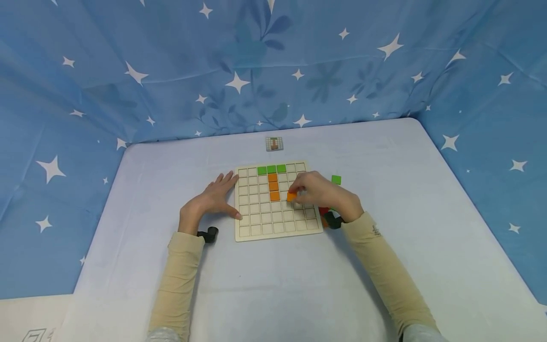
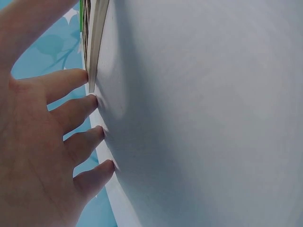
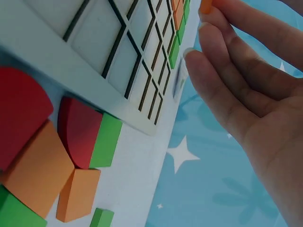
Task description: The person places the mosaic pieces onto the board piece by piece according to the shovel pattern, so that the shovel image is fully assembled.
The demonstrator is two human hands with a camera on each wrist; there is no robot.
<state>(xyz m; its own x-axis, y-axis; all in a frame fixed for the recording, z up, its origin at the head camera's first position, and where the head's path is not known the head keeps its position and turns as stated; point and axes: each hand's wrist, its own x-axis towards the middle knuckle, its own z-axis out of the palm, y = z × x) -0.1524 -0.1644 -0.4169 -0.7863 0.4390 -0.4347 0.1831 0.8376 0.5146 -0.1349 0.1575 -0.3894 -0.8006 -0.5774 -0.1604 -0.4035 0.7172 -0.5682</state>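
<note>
A pale grid board [image 1: 260,230] lies on the white table, with a row of three green square tiles [image 1: 271,169] near its far edge and a column of three orange tiles [image 1: 273,186] below the middle one. Between thumb and fingers my right hand [image 1: 318,190] pinches an orange square tile [image 1: 292,196] over the board's right half. My left hand [image 1: 213,197] is spread at the board's left side, thumb on its edge; in the left wrist view a finger [image 2: 71,80] touches the board's side and the others reach down to the table.
Loose red [image 3: 80,132], orange [image 3: 78,194] and green pieces lie along the board's right side, partly under my right wrist. One green tile [image 1: 336,180] sits farther off. Beyond the board is a small card [image 1: 274,144] with a grid picture. A blue starry curtain [image 1: 273,71] hangs behind.
</note>
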